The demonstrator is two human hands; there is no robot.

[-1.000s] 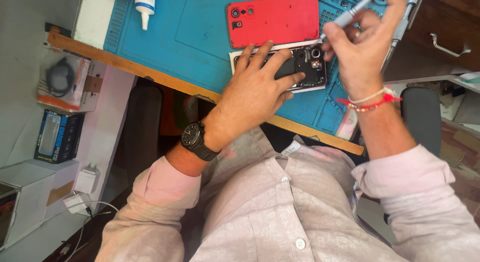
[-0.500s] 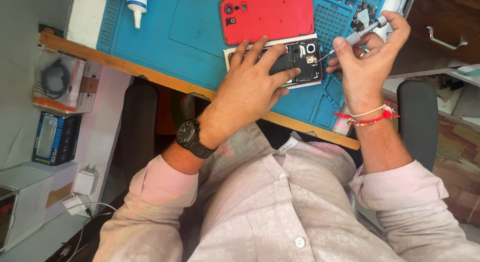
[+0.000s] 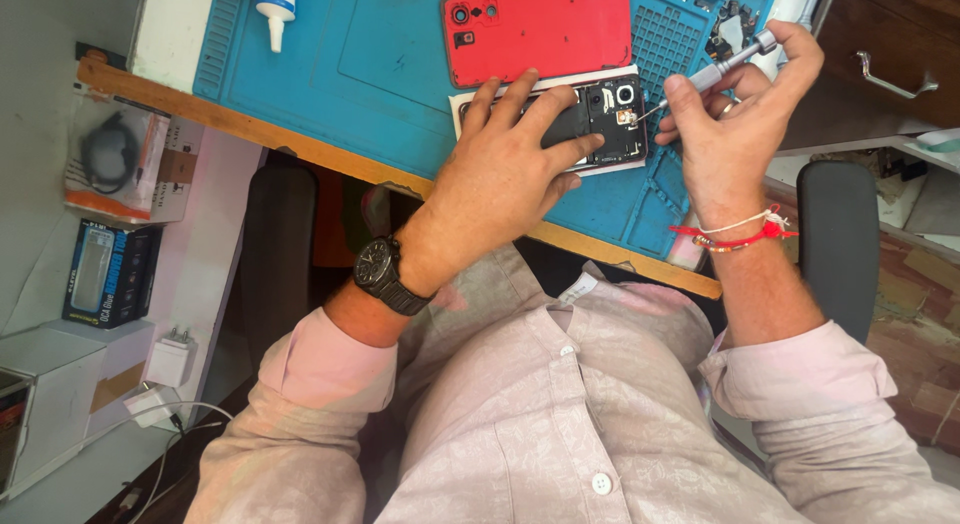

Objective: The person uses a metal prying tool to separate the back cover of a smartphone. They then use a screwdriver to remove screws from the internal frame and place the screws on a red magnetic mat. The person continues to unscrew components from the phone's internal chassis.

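An opened phone [image 3: 610,119] lies back side up on the blue work mat [image 3: 390,64], its circuit boards and camera showing. My left hand [image 3: 505,174] lies flat over it, fingers spread, pressing it down. My right hand [image 3: 735,134] holds a thin silver screwdriver [image 3: 715,72] whose tip touches the phone's top corner beside the camera. The phone's red back cover [image 3: 540,29] rests on the mat just beyond the phone.
A white glue bottle [image 3: 275,4] stands at the mat's far left. The wooden table edge [image 3: 250,129] runs diagonally. Boxes [image 3: 110,274], a charger [image 3: 170,362] and cables sit on the floor at left. A drawer handle [image 3: 895,79] is at right.
My right hand has come down and the screwdriver tip has lowered onto the phone's top corner. My left hand has stayed pressed on the phone.
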